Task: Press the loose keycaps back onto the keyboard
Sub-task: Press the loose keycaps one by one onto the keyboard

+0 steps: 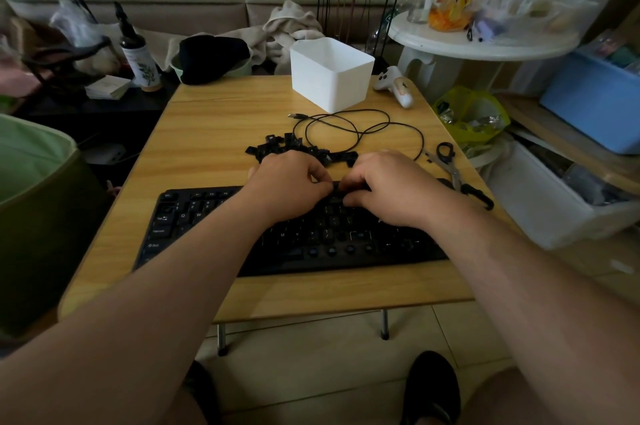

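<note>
Your keyboard (pixel 194 227) lies across the near half of the small wooden table (pixel 221 119), and everything else is placed from it. Both your hands are over its upper middle rows. Your left hand (pixel 289 187) has its fingers curled down with the thumb meeting them, and your right hand (pixel 388 187) is curled the same way right beside it; the fingertips of both meet over one small dark spot near the top rows. You seem to be seating a keycap there, but the cap itself is too dark and hidden to make out, so I cannot tell what either hand actually holds.

On the keyboard's left end, legends show on many keys, so those look seated. Toward its lower middle and right, several round bare stems show where caps are missing. Just behind the keyboard, past your knuckles, a sizeable heap of loose keycaps (pixel 277 146) waits. My judgement: you are partway through, with a good share left.

Further behind the keyboard its black cable (pixel 346 128) loops loosely, and beyond that stands a white box (pixel 330 74). Off the keyboard's right end lie scissors (pixel 448 163).
</note>
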Tool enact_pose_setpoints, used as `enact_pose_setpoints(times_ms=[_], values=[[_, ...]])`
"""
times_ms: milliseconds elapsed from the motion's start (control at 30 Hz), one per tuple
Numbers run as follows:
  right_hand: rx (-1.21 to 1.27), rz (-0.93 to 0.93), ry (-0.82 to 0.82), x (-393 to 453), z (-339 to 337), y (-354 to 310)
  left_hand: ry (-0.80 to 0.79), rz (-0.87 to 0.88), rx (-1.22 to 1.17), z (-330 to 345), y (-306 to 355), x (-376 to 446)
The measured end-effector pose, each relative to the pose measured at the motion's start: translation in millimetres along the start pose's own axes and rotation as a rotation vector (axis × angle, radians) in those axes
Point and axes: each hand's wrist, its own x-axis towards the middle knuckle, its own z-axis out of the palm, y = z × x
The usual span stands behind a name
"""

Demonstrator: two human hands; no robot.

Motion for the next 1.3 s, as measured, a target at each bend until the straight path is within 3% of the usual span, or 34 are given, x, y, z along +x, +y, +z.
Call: enact_pose_setpoints(times_ms=[267, 500, 700, 900, 1100, 1200, 1300], values=[[-0.167, -0.072, 0.075, -0.7, 7.4, -4.8, -0.113, 0.062, -0.109, -11.8, -6.7, -5.7], [-0.096, -0.11, 0.238, -7.4, 16.5, -4.3, 0.029, 0.157, -0.021, -7.3, -4.3, -3.6], [0.128, -0.021, 0.379, -12.4, 14.3, -2.6, 0.042, 0.158, -0.245, -7.5, 0.9, -5.4], [0.456, 0.087, 0.359, -18.3, 2.7, -5.7, -0.012, 0.089, -0.622, -9.8, 3.1, -1.4], [0.387, 0.088, 0.348, -23.6, -8.0, -10.0, -0.143, 0.085, -0.605, -13.6, 4.6, -4.4], [0.38, 0.088, 0.288, -24.6, -12.9, -9.5, -0.103, 0.129, -0.61, -14.4, 4.9, -5.5], [0.371, 0.086, 0.239, -24.3, -18.8, -3.4, -0.072, 0.184, -0.468, -16.2, 4.4, -8.8]])
